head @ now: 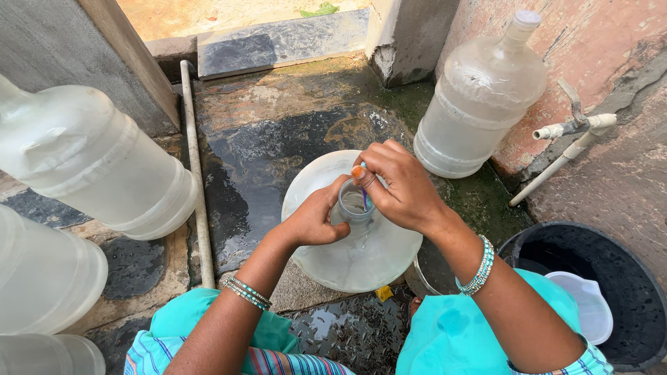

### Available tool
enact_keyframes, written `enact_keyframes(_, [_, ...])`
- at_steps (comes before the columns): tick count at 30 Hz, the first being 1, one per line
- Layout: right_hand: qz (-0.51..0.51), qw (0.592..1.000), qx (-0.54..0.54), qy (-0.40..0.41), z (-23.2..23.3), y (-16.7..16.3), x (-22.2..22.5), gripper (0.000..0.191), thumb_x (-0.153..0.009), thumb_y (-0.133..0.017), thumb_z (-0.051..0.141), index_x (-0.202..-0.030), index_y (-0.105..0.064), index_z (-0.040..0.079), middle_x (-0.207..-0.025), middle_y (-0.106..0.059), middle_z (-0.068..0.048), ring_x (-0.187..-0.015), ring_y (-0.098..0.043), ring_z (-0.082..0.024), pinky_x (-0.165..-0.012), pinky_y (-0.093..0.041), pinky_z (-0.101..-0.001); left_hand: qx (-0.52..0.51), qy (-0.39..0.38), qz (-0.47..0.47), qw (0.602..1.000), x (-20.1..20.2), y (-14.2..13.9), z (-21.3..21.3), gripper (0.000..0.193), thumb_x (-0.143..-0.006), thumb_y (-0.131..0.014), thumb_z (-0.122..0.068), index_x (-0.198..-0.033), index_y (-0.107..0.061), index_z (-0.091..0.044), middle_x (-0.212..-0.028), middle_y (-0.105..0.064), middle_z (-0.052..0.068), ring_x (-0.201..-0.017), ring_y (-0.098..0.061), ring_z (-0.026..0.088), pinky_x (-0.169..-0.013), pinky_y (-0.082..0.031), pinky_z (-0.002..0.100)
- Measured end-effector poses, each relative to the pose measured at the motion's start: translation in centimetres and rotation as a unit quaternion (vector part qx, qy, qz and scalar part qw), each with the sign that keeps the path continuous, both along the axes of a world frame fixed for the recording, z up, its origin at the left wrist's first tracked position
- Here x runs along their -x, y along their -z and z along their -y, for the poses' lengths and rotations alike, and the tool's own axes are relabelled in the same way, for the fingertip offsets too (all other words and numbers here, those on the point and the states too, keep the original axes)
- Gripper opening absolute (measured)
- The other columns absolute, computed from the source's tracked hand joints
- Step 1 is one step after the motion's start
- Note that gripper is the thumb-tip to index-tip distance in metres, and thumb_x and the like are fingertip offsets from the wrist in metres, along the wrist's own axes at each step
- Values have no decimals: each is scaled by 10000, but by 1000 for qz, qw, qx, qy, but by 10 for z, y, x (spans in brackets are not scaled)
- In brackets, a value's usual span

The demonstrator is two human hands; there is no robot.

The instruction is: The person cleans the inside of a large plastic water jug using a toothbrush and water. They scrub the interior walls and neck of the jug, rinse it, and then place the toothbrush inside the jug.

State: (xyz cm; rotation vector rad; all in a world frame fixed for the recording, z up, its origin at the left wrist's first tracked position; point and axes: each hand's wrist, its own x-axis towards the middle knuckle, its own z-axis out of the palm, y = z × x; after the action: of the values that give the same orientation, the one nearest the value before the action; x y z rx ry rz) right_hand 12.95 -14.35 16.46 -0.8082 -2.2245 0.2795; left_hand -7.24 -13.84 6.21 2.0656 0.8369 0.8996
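Observation:
A large translucent water jug (pixel 361 257) stands upright on the wet stone floor right below me. My left hand (pixel 316 219) grips the jug's neck (pixel 352 205) from the left. Over the mouth, my right hand (pixel 396 184) pinches a thin purple-and-blue stick-like thing (pixel 365 198) that goes down into the opening. Its lower part is hidden inside the jug. Both wrists wear beaded bangles.
Another capped jug (pixel 483 94) stands at the back right by a white tap (pixel 573 128) on the wall. Several more jugs (pixel 90 160) crowd the left side. A black bucket (pixel 625 278) with a white scoop (pixel 590 305) sits at right. A pipe (pixel 194 173) runs along the floor.

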Motion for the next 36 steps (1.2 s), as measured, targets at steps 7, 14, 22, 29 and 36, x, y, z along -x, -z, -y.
enact_keyframes(7, [-50,997,-64,1,50,-68,-19,317,-1095,-544,292,-877,-622,76,-856,-618,-49,-825,-535,-233,-785,-422,-373,7,23,4,1000,-6,-3,0,727,-648,-626,-101,-1358,-472,-83,-1175,-696,176,-1161,-673,371,-1018,-504,420])
enact_keyframes(14, [14,999,25,-16,6,-9,6,190,-990,-600,189,-901,-622,23,-844,-588,-94,-818,-523,-293,-748,-427,-415,-45,21,36,998,-7,5,0,959,-643,-652,-103,-1532,-301,-17,-1325,-608,260,-1235,-590,443,-1071,-455,443])
enact_keyframes(22, [142,984,-61,-87,9,-13,0,130,-833,-655,157,-913,-632,57,-881,-598,-96,-861,-547,-325,-769,-449,-457,-59,20,-16,998,-10,27,-4,581,-670,-661,-118,-1237,-558,-40,-1192,-659,222,-1150,-629,421,-1009,-516,448])
enact_keyframes(29, [147,988,19,-41,8,-17,3,118,-913,-643,151,-875,-621,42,-825,-586,-106,-804,-564,-321,-707,-455,-454,-79,15,-49,996,-15,19,1,631,-688,-671,-106,-1296,-531,-14,-1171,-656,228,-1141,-628,434,-1014,-514,461])
enact_keyframes(36, [-42,968,245,36,-6,2,1,285,-1010,-623,224,-877,-715,-10,-770,-616,-75,-617,-649,-155,-553,-523,-328,-10,-9,-35,999,-13,7,12,1048,-649,-626,-65,-1599,-186,-13,-1263,-625,296,-1185,-613,463,-1026,-503,458])
